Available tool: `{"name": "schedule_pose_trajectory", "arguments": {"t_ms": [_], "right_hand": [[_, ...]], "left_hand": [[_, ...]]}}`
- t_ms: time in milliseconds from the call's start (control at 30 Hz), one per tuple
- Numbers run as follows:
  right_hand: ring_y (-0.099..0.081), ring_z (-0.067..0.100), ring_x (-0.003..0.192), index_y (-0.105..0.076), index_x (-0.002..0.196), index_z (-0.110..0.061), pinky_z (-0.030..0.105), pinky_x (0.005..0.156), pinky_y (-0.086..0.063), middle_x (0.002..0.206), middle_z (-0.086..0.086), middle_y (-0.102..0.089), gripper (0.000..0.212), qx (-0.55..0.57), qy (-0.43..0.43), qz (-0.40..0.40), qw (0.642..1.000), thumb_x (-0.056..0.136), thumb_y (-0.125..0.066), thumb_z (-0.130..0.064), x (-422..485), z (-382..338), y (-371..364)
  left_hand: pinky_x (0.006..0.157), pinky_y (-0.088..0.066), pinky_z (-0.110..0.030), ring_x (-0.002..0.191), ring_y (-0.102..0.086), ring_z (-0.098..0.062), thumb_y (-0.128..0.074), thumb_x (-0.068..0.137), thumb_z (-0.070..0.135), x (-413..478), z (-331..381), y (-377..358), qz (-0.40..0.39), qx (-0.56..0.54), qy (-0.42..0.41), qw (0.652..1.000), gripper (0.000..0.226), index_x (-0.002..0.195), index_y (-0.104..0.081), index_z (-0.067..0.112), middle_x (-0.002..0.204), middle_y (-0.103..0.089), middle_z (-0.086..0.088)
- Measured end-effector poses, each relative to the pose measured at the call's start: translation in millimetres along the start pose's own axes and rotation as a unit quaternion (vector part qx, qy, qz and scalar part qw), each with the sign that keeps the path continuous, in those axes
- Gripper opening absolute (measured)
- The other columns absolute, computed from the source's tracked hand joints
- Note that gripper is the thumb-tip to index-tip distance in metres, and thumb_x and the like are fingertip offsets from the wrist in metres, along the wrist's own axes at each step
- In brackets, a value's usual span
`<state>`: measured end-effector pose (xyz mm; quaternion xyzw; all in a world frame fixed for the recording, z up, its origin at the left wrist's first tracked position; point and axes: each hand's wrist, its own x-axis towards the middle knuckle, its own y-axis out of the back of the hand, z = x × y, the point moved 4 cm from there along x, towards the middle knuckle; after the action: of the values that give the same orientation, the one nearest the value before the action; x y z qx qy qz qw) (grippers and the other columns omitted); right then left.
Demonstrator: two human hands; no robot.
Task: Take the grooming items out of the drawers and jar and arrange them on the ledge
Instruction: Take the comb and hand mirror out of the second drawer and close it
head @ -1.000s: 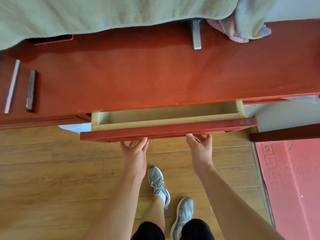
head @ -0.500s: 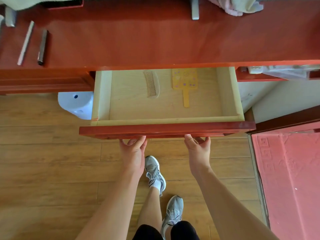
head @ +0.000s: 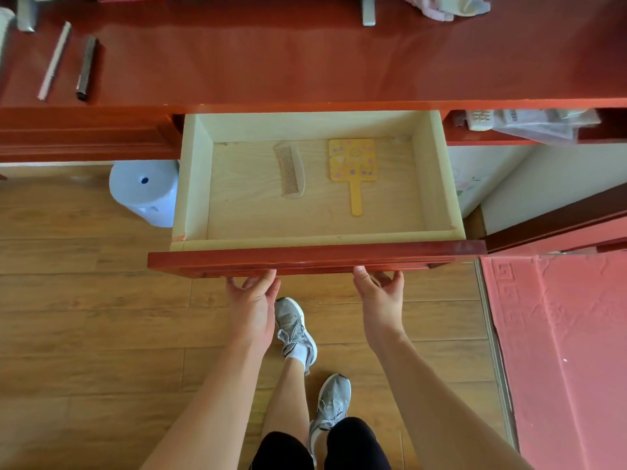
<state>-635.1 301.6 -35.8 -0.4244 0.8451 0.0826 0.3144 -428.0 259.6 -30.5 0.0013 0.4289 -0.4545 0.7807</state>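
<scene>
Left hand (head: 252, 300) and right hand (head: 380, 296) grip the drawer (head: 315, 257) under its front edge (open enough, I judge); release evenly, then reach comb (head: 290, 171) and yellow paddle (head: 353, 164) toward the back edge.

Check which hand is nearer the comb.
Left. The left hand grips the drawer front just left of the comb's line; the right hand grips it well to the comb's right.
</scene>
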Motion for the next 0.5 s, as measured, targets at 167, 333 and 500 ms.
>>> {"name": "schedule_pose_trajectory", "arguments": {"t_ms": [167,333,500], "right_hand": [[-0.066,0.011,0.094,-0.046,0.123,-0.01,0.039,0.101,-0.049,0.105,0.0,-0.061,0.057,-0.022,-0.002,0.009,1.0,0.08,-0.08,-0.027,-4.3,-4.1,0.2],[-0.062,-0.004,0.099,-0.035,0.14,-0.02,0.015,0.077,-0.043,0.125,-0.004,-0.057,0.079,-0.079,-0.006,0.023,0.997,0.077,-0.08,-0.036,-17.7,-15.3,4.0],[-0.061,0.005,0.113,-0.013,0.153,-0.028,0.018,0.08,-0.048,0.136,-0.006,-0.05,0.099,-0.105,0.025,0.023,0.994,0.08,-0.08,-0.027,-39.2,-35.4,9.9]], "left_hand": [[0.108,-0.042,-0.042,0.094,-0.06,-0.016,-0.061,0.088,-0.011,1.1,-1.7,0.1,0.006,0.013,0.001,1.0,0.097,0.157,-0.003,0.024,0.095,-0.06,-0.006],[0.105,-0.046,-0.042,0.115,-0.061,-0.024,-0.066,0.087,-0.006,-1.4,0.1,2.8,0.032,0.065,-0.002,0.997,0.098,0.158,-0.004,0.022,0.107,-0.063,-0.01],[0.103,-0.047,-0.043,0.107,-0.063,-0.01,-0.079,0.08,0.005,-20.3,16.4,3.3,0.052,0.151,-0.026,0.987,0.103,0.156,-0.012,0.024,0.129,-0.057,-0.01]]}}
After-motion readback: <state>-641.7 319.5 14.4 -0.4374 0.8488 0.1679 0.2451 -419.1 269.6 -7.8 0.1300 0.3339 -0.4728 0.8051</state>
